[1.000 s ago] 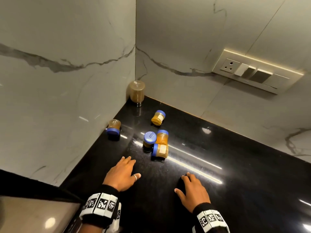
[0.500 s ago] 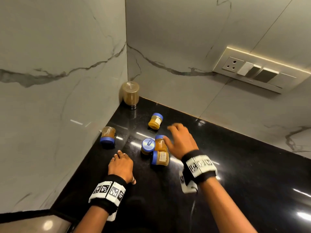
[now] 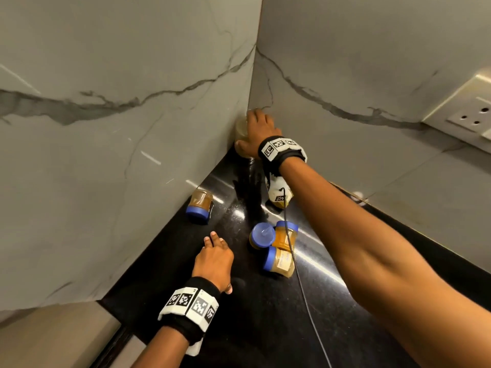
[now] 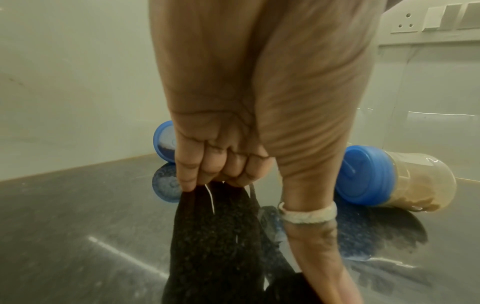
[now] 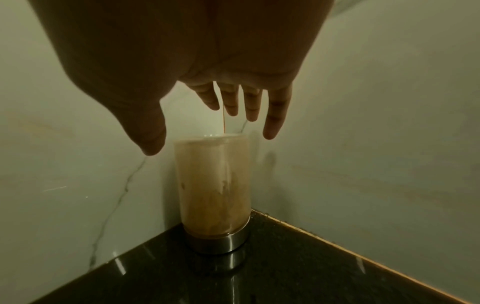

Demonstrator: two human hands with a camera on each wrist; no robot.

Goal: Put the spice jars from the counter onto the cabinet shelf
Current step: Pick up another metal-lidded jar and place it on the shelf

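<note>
A tall clear jar [image 5: 213, 185] of brown powder on a metal base stands upright in the corner of the black counter [image 3: 265, 328]. My right hand [image 5: 211, 137] hovers just over its top with thumb and fingers spread, not gripping; in the head view the right hand [image 3: 255, 131] covers most of the tall jar [image 3: 240, 127]. Three small blue-lidded jars [image 3: 276, 245] cluster mid-counter, one lying on its side. Another small jar [image 3: 199, 205] leans by the left wall. My left hand [image 3: 215, 258] rests on the counter, holding nothing.
Marble walls close in on the left and at the back. A socket panel [image 3: 467, 112] sits on the back wall at the right. A thin cable [image 3: 300, 282] trails from my right wrist over the jar cluster. One more small jar is mostly hidden under my right wrist.
My right hand left the front of the counter, passed over the jar cluster and reached the tall jar in the corner. The left hand stayed on the counter. My head moved closer.
</note>
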